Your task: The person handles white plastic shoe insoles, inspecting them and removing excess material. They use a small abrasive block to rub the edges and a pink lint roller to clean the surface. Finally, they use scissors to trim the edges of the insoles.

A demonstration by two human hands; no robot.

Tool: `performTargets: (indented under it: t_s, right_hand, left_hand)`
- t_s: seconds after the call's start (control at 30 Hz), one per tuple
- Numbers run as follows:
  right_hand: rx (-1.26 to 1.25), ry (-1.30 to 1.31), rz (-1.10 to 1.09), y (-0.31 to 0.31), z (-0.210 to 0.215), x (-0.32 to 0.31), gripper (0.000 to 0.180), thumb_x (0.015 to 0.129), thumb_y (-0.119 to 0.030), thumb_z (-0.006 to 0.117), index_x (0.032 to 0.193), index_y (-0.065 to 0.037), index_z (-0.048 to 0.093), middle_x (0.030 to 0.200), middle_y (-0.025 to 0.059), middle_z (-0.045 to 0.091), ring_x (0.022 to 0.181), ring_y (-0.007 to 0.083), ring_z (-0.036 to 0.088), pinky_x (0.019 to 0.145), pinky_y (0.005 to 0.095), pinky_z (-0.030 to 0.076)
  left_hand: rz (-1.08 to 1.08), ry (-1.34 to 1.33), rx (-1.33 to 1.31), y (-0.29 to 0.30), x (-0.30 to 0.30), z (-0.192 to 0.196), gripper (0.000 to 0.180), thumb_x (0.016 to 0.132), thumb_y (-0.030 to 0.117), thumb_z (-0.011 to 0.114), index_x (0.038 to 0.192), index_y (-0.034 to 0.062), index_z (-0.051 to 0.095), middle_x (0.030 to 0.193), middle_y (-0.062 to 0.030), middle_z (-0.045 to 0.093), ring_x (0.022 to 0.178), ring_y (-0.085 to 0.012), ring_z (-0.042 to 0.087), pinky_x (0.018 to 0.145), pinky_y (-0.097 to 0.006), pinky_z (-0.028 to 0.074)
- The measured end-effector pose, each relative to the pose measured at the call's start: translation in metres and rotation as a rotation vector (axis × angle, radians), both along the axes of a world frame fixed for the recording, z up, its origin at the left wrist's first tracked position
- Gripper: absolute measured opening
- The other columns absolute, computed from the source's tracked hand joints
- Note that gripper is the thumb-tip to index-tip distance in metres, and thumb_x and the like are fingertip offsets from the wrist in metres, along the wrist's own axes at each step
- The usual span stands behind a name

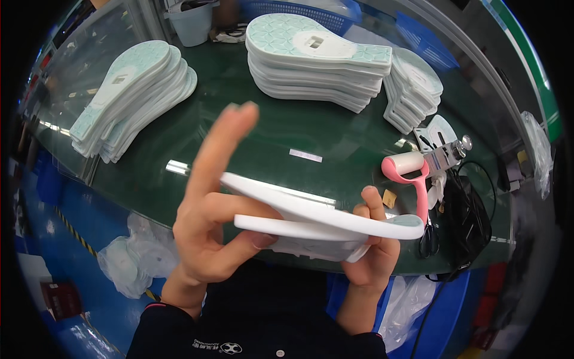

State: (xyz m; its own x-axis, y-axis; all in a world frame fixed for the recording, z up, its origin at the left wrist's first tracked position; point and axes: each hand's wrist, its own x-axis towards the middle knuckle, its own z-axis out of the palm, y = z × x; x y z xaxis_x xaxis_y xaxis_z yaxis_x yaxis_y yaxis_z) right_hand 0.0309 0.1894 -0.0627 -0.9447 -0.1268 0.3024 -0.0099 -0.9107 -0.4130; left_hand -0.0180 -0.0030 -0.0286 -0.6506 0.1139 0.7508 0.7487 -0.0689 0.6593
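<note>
Two white plastic panels are held nearly edge-on above the table in front of me. The long upper panel shows a little pale green at its right end. Against its underside lies the lower panel, and a wedge-shaped gap parts the two at the left. My left hand pinches the lower panel's left end between thumb and bent fingers, one finger stretched upward. Under the right part, my right hand grips the panels from below; some of its fingers are hidden behind them.
Stacks of white and pale-green paddle-shaped panels stand at the far left, far middle and far right of the green table. At the right lie a pink-handled lint roller, a metal-capped bottle, scissors and a black bag.
</note>
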Motion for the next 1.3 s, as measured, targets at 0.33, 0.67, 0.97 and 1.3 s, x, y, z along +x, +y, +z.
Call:
performTargets:
  t_s: [0.33,0.67,0.97,1.3]
  right_hand:
    - [0.488,-0.059,-0.571,0.020,0.000,0.009,0.047,0.082,-0.023,0.053,0.119,0.004,0.041,0.090,0.0146,0.059,0.109,0.0306,0.048,0.099,0.0577,0.026]
    - [1.370,0.418,-0.953,0.003,0.042,0.023,0.048,0.056,-0.029,0.076,0.096,-0.007,0.061,0.091,0.0082,0.064,0.111,0.0396,0.046,0.100,0.0541,0.022]
    - [1.273,0.387,-0.938,0.005,0.034,0.022,0.033,0.060,-0.015,0.076,0.089,-0.008,0.062,0.085,0.0042,0.064,0.104,0.0319,0.052,0.100,0.0575,0.025]
    - [0.691,-0.165,-0.842,-0.009,0.014,0.031,0.027,0.074,-0.019,0.070,0.080,-0.005,0.048,0.076,0.0034,0.053,0.109,0.0296,0.049,0.097,0.0650,0.025]
  left_hand:
    - [0.009,0.166,-0.297,-0.004,0.018,0.008,0.007,0.076,0.016,0.061,0.071,0.0122,0.062,0.086,-0.0073,0.061,0.086,-0.0212,0.059,0.096,-0.059,0.031]
    - [0.047,0.157,-0.345,-0.004,0.029,0.013,0.009,0.075,0.015,0.060,0.068,0.0191,0.065,0.081,0.0021,0.060,0.085,-0.0122,0.057,0.096,-0.061,0.030]
    - [0.113,0.156,-0.202,-0.012,0.017,-0.007,0.075,0.062,0.040,0.073,0.122,0.0139,0.037,0.123,-0.0233,0.039,0.116,-0.0337,0.040,0.095,-0.059,0.029]
    - [-0.111,-0.173,-0.054,-0.008,0.030,-0.006,0.071,0.056,0.023,0.083,0.108,-0.0022,0.043,0.100,-0.0210,0.060,0.105,-0.0286,0.055,0.103,-0.054,0.016]
